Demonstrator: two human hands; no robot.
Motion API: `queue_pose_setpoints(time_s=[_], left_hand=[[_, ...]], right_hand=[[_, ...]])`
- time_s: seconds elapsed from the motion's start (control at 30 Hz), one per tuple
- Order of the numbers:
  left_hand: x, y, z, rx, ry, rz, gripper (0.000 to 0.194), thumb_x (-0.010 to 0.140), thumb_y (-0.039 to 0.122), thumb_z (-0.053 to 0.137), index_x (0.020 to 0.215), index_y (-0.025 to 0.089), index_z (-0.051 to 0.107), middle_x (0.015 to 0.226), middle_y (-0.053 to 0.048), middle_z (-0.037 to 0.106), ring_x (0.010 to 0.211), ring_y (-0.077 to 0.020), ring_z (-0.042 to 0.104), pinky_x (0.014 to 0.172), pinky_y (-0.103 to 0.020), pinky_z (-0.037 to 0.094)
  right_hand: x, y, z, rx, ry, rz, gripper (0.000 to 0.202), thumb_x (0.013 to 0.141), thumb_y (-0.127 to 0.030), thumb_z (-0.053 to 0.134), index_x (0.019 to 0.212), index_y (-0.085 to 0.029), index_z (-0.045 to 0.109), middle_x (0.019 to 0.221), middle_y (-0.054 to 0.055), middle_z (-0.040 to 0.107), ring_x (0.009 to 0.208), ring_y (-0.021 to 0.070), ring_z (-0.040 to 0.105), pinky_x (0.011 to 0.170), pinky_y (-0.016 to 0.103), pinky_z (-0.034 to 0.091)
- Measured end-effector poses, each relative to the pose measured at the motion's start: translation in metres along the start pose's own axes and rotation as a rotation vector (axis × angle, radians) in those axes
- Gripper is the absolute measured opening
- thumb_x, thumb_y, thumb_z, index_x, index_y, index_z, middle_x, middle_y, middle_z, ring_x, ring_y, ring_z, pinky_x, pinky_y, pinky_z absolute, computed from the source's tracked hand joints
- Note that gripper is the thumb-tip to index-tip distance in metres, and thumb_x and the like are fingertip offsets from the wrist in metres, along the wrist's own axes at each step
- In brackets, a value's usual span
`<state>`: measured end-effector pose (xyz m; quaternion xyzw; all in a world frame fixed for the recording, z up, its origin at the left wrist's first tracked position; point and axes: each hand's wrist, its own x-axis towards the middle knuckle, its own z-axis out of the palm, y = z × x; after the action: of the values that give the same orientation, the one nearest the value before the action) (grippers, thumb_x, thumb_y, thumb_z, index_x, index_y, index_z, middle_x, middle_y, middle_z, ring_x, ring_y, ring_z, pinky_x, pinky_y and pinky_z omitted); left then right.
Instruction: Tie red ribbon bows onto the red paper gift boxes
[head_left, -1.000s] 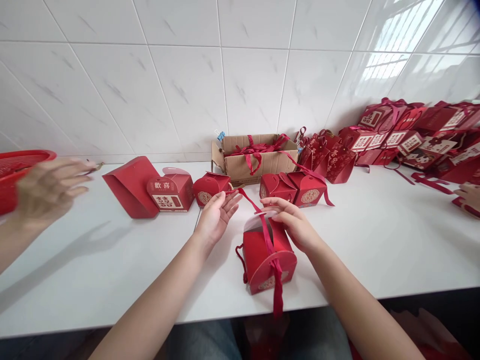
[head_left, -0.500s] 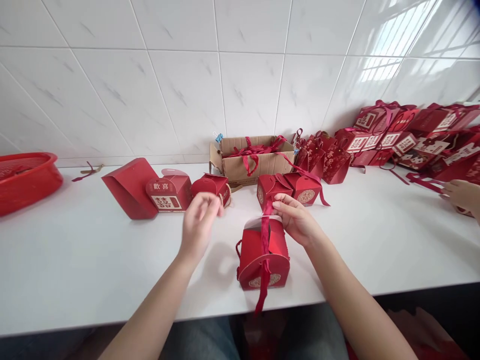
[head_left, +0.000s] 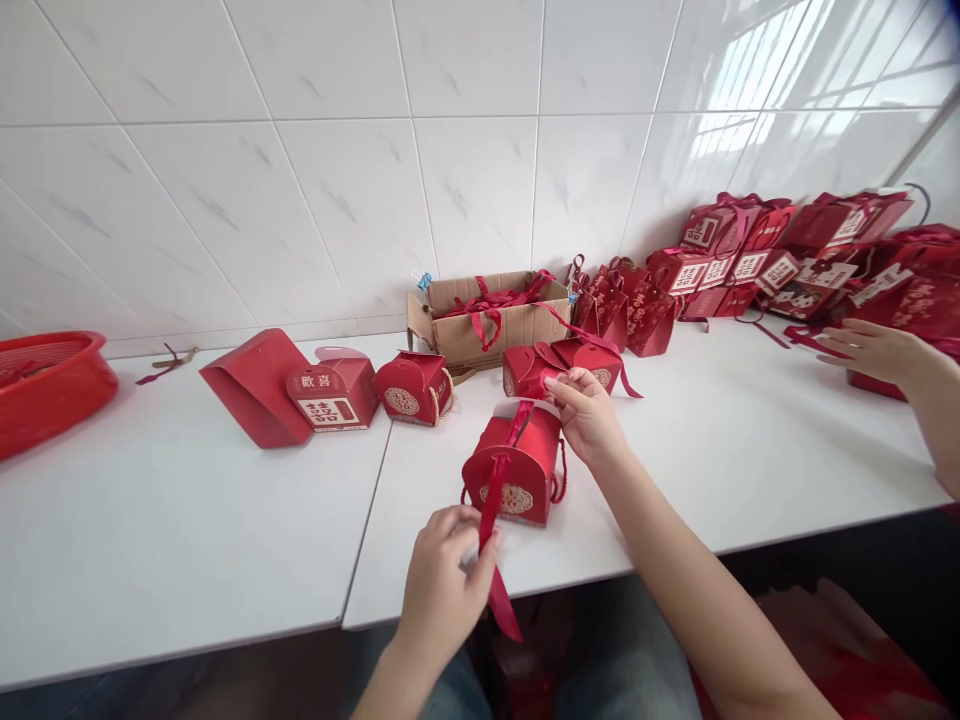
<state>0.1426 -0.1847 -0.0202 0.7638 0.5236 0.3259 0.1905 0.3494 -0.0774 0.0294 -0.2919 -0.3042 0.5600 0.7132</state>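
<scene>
A red gift box (head_left: 546, 440) with a round gold emblem and rope handles stands near the table's front edge. A dark red ribbon (head_left: 493, 492) runs over its top and down its front, its tail hanging past the table edge. My left hand (head_left: 444, 575) is closed on the hanging part, thumb and fingers on either side of the ribbon. Behind the box, my right hand (head_left: 589, 415) pinches the ribbon's other end. Two similar red boxes stand just behind, partly hidden by my right hand and the ribbon.
A cardboard box (head_left: 517, 325) of ribbons stands against the tiled wall. Left are a small red box (head_left: 412, 388), a double-happiness box (head_left: 337, 390), a slanted red box (head_left: 262, 390) and a red basket (head_left: 52, 410). Finished-looking boxes (head_left: 735, 265) pile up right, near another person's hand (head_left: 885, 350).
My left hand has come down from beside the small box to the ribbon's front tail. The gift box has turned slightly. The other person's hand has opened, and the view has shifted.
</scene>
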Motion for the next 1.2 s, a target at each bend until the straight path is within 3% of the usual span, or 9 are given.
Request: queue_pose_setpoints(time_s=[0.23, 0.47, 0.6, 0.73, 0.87, 0.93, 1.0, 1.1, 1.2], left_hand=[[-0.005, -0.011, -0.037, -0.299, -0.012, -0.169, 0.029, 0.085, 0.045, 0.055, 0.073, 0.02, 0.065, 0.091, -0.007, 0.065, 0.084, -0.022, 0.063, 0.078, -0.031, 0.051], [-0.025, -0.02, -0.054, -0.449, 0.167, -0.289, 0.035, 0.082, 0.05, 0.057, 0.063, 0.021, 0.06, 0.091, -0.006, 0.069, 0.097, -0.0262, 0.062, 0.085, -0.032, 0.048], [-0.021, -0.026, -0.067, -0.621, 0.209, -0.336, 0.035, 0.075, 0.052, 0.065, 0.065, 0.019, 0.063, 0.087, -0.007, 0.069, 0.097, -0.0274, 0.061, 0.091, -0.037, 0.046], [0.003, -0.022, -0.099, -0.701, 0.213, -0.225, 0.028, 0.069, 0.047, 0.073, 0.075, 0.019, 0.07, 0.083, -0.006, 0.068, 0.088, -0.0239, 0.062, 0.084, -0.033, 0.048], [0.051, -0.002, -0.136, -0.436, 0.148, -0.049, 0.024, 0.071, 0.043, 0.071, 0.081, 0.021, 0.073, 0.083, -0.006, 0.07, 0.084, -0.0232, 0.062, 0.077, -0.03, 0.049], [0.075, 0.012, -0.148, -0.226, 0.225, 0.039, 0.02, 0.073, 0.041, 0.068, 0.077, 0.022, 0.073, 0.082, -0.004, 0.071, 0.082, -0.0224, 0.063, 0.075, -0.029, 0.049], [0.095, 0.028, -0.153, 0.014, 0.357, 0.164, 0.016, 0.073, 0.038, 0.067, 0.072, 0.023, 0.073, 0.084, -0.003, 0.072, 0.085, -0.0222, 0.063, 0.077, -0.029, 0.049], [0.114, 0.049, -0.15, 0.138, 0.408, 0.231, 0.013, 0.074, 0.034, 0.066, 0.075, 0.025, 0.074, 0.089, -0.001, 0.073, 0.087, -0.0212, 0.065, 0.078, -0.03, 0.051], [0.127, 0.067, -0.145, 0.035, 0.437, 0.216, 0.011, 0.072, 0.032, 0.068, 0.076, 0.025, 0.074, 0.088, -0.001, 0.074, 0.088, -0.0221, 0.067, 0.079, -0.031, 0.052]], right_hand=[[0.01, 0.0, -0.007, -0.104, 0.182, -0.3, 0.059, 0.055, -0.025, 0.08, 0.102, -0.027, 0.044, 0.093, -0.003, 0.059, 0.072, 0.0097, 0.06, 0.066, 0.025, 0.049], [0.018, 0.005, -0.014, -0.049, 0.128, -0.243, 0.041, 0.055, -0.025, 0.079, 0.087, -0.025, 0.054, 0.074, -0.007, 0.056, 0.071, 0.0082, 0.059, 0.075, 0.025, 0.05], [0.021, 0.003, -0.016, -0.076, 0.067, -0.199, 0.042, 0.052, -0.023, 0.079, 0.09, -0.024, 0.063, 0.084, -0.004, 0.063, 0.074, 0.0091, 0.061, 0.076, 0.025, 0.051], [0.019, -0.005, -0.018, -0.126, 0.07, -0.204, 0.044, 0.056, -0.022, 0.078, 0.098, -0.022, 0.067, 0.085, -0.003, 0.066, 0.07, 0.0085, 0.06, 0.076, 0.026, 0.051], [0.014, -0.024, -0.013, -0.274, 0.143, -0.339, 0.032, 0.067, -0.028, 0.073, 0.097, -0.02, 0.068, 0.08, -0.001, 0.067, 0.073, 0.0116, 0.061, 0.078, 0.029, 0.05], [0.01, -0.037, -0.005, -0.407, 0.175, -0.476, 0.026, 0.071, -0.032, 0.07, 0.093, -0.019, 0.068, 0.081, 0.002, 0.067, 0.076, 0.0145, 0.062, 0.078, 0.032, 0.051], [0.006, -0.053, 0.004, -0.525, 0.17, -0.615, 0.022, 0.073, -0.033, 0.068, 0.088, -0.019, 0.068, 0.085, 0.004, 0.069, 0.08, 0.0171, 0.063, 0.079, 0.034, 0.052], [-0.001, -0.079, 0.02, -0.771, 0.07, -0.74, 0.017, 0.075, -0.032, 0.065, 0.085, -0.019, 0.067, 0.088, 0.006, 0.069, 0.082, 0.0195, 0.065, 0.08, 0.038, 0.053], [-0.006, -0.103, 0.037, -0.994, -0.115, -0.723, 0.04, 0.075, -0.027, 0.065, 0.114, -0.023, 0.06, 0.082, 0.003, 0.068, 0.081, 0.0201, 0.066, 0.081, 0.04, 0.053]])
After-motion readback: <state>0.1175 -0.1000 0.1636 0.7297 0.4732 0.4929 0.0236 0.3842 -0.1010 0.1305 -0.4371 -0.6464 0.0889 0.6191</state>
